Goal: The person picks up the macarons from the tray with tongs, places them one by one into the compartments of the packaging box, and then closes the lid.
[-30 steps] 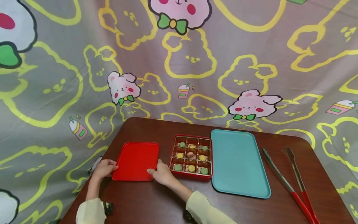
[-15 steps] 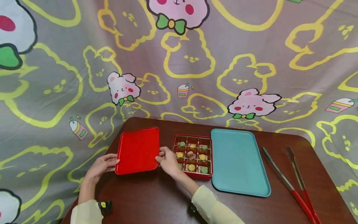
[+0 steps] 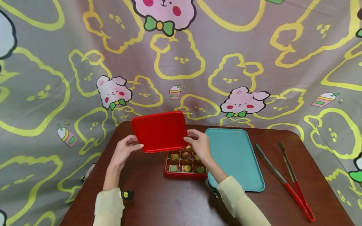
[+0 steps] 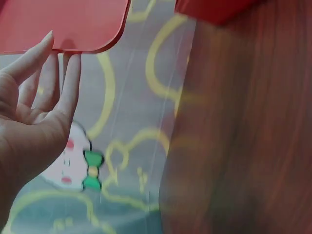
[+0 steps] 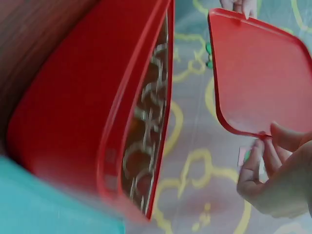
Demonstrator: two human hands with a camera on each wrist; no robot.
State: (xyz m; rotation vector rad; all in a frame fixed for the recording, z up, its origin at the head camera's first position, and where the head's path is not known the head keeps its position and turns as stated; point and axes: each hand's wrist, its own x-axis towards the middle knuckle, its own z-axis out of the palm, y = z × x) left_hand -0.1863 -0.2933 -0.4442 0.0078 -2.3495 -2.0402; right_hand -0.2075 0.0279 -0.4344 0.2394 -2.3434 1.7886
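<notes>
A red rectangular lid [image 3: 159,131] is tilted up in the air, its far edge higher than its near one. My left hand [image 3: 124,150] pinches its left edge, thumb on the near side; the left wrist view shows the lid's rounded corner beyond the fingertips. At the opposite edge my right hand [image 3: 199,144] pinches the lid between thumb and fingers. Beneath it stands a red box [image 3: 185,175] with a gold divided insert, its back part hidden by the lid. Small round green, yellow and brown sweets [image 3: 187,168] sit in its visible compartments.
Right of the box lies a turquoise tray [image 3: 234,160], partly behind my right forearm. Farther right, metal tongs with red handles [image 3: 297,194] rest on the brown table [image 3: 158,204]. A patterned cloth [image 3: 181,78] hangs along the table's back and left side.
Both hands have lifted the lid off the table, tipped it and carried it right, over the back of the box. The head view has shifted slightly; box, tray and tongs stay in place.
</notes>
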